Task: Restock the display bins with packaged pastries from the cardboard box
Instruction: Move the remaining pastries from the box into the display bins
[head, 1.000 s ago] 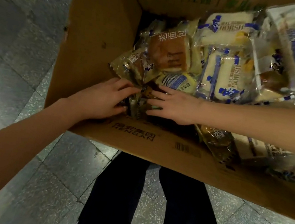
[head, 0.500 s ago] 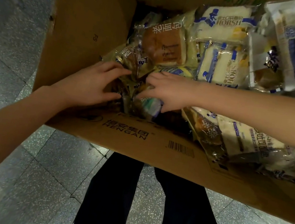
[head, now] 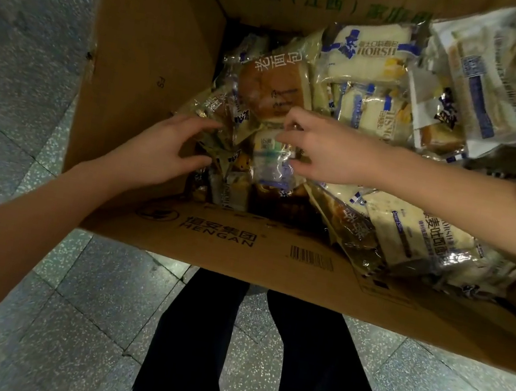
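An open cardboard box printed HENGAN fills the upper view, packed with several packaged pastries. My right hand pinches a small clear packet with blue and green print between thumb and fingers and holds it a little above the pile. My left hand reaches in beside it, fingers curled against a brownish crinkled packet, whether gripping it I cannot tell. A round brown bun pack lies just behind both hands. White HORSH bread packs sit further back.
More wrapped bread is heaped on the box's right side, over the near flap. Grey speckled floor tiles surround the box. My dark trouser legs stand right below the near flap. No display bins are in view.
Both hands have risen from the box's near bottom corner. The right hand has closed on the small clear packet and lifted it; the left hand has shifted up against the brownish packet.
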Demonstrator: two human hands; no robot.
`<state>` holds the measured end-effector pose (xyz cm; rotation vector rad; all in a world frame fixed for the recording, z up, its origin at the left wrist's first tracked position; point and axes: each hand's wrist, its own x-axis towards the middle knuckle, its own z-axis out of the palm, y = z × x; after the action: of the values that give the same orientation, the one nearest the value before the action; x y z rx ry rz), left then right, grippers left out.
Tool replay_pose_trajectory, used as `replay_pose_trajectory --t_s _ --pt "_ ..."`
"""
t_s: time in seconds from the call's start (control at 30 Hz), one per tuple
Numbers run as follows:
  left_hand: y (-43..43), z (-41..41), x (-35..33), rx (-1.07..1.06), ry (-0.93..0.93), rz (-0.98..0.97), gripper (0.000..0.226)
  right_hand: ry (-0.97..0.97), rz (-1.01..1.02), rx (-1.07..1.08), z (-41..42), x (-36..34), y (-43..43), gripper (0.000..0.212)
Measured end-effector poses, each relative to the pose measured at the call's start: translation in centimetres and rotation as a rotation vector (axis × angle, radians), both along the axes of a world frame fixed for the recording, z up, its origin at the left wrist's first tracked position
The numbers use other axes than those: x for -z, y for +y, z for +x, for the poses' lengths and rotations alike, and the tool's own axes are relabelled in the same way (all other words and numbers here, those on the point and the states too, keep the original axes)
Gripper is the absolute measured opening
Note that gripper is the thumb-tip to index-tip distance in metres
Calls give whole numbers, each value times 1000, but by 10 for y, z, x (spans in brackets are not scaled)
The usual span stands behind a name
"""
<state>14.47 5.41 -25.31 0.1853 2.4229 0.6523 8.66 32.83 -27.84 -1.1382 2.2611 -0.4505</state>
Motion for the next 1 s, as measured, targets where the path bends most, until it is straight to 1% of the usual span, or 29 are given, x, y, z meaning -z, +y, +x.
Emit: replay_pose_trajectory --t_s 0.1,0.2,0.3,0.33,0.4,0.47,0.57,0.67,0.73,0.8,0.87,0.93,1.0 --pt "2 -3 5 9 -4 10 59 -36 99 -70 0 6 -2 69" --pt "1 -4 8 17 -2 17 57 26 110 -170 1 16 -9 73" --pt "-2 -2 10 41 11 6 57 121 132 -284 -4 23 -16 58" --pt "-3 -1 11 53 11 5 57 129 139 -308 -5 24 -18 53" --pt "-4 0 13 62 8 13 57 114 134 -312 -5 25 -23 49" --pt "-3 0 13 54 17 17 58 112 86 -292 -5 22 -29 46" --pt "-1 2 9 -30 77 43 61 81 -53 -277 -10 13 -30 40" --pt "-1 6 10 -72 132 28 52 -21 -95 -119 -20 -5 -17 35" --pt "-2 6 15 -14 116 5 44 -73 -159 61 -28 -15 -2 33" --pt "-2 6 25 124 99 -29 42 -137 -208 277 -34 -24 12 30" --pt "5 5 35 330 130 -75 44 -170 -220 448 -37 -27 22 37" --pt "14 6 45 523 170 -80 47 -205 -232 538 -38 -28 28 43" --pt "20 6 56 665 190 -82 51 -257 -272 596 -38 -29 29 40"
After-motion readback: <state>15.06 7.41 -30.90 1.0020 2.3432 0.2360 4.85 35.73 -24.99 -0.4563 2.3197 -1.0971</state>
